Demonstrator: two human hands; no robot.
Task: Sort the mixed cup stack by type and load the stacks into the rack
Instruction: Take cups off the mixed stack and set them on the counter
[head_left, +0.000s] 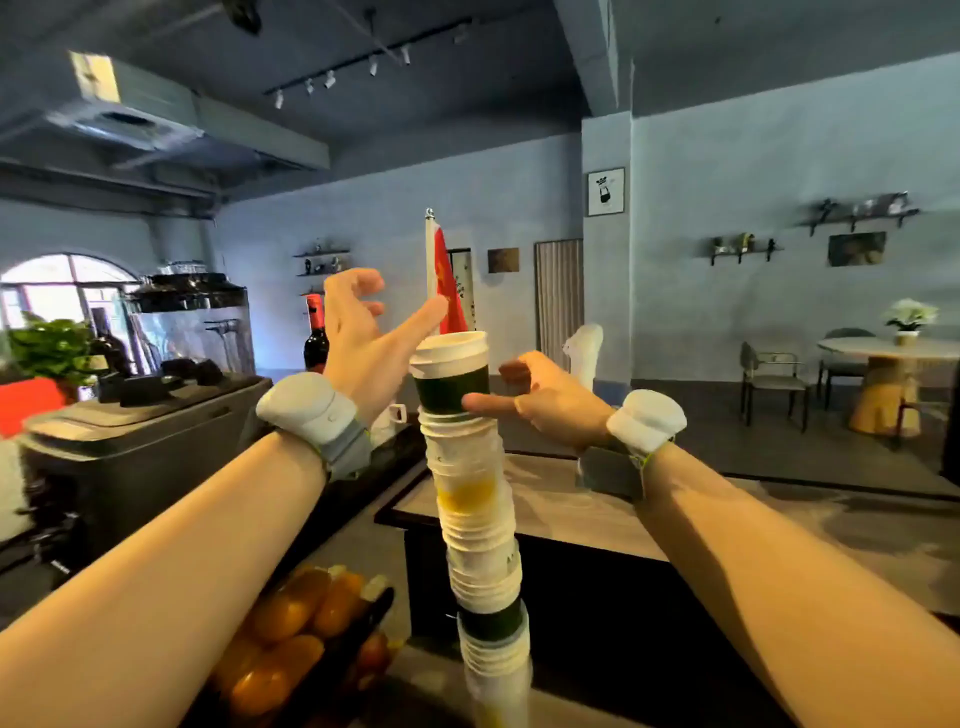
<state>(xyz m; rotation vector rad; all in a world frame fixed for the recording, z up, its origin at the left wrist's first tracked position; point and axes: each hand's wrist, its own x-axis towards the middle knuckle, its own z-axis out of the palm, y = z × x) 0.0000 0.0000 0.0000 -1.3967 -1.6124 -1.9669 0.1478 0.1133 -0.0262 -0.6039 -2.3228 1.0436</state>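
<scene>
A tall mixed cup stack (480, 525) rises from the bottom of the view, mostly white cups with a yellow patch and a dark green band low down. Its top cup (451, 371) is dark green with a white rim. My left hand (363, 332) hovers just left of the top cup, fingers spread and bent, thumb near the rim, holding nothing. My right hand (535, 397) is at the right of the top cup, thumb tip touching its lower edge, fingers loosely bent. No rack is in view.
A dark counter (597, 514) runs behind the stack. A grey machine (135, 441) stands at the left. Oranges (291, 634) lie in a holder at the bottom left. A wine bottle (315, 338) and a red flag (449, 291) stand behind the hands.
</scene>
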